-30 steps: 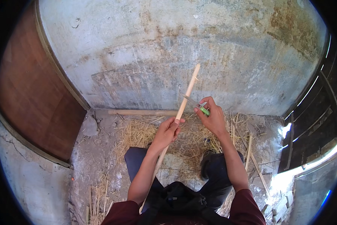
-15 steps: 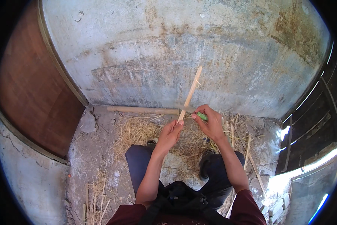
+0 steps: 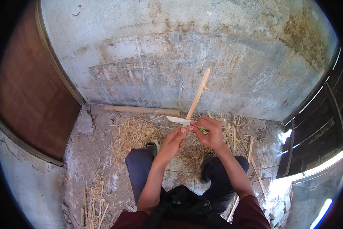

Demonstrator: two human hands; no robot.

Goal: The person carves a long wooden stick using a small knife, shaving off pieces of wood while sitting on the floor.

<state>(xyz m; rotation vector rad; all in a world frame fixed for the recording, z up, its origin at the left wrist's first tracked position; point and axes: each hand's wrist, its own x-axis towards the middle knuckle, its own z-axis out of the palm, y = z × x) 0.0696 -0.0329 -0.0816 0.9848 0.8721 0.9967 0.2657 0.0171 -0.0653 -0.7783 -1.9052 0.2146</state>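
My left hand (image 3: 172,144) pinches the near end of a pale wooden strip (image 3: 197,96), which slants up and away to the right. A thin curled shaving hangs from the strip's right side, toward its far end. My right hand (image 3: 209,132) is closed round the green handle of a knife (image 3: 178,120). The knife's blade points left and lies across the strip just beyond my left fingertips. My two hands are close together, nearly touching.
Straw-like shavings (image 3: 135,135) cover the floor around my feet. A round pole (image 3: 141,110) lies along the base of the stained wall (image 3: 141,57). Long strips (image 3: 259,171) lie at the right, near a dark slatted panel (image 3: 312,129). A brown door (image 3: 34,87) is at the left.
The knife has come down the strip toward my left fingers, and its blade now shows clearly, pointing left. My right hand has moved slightly left and nearer.
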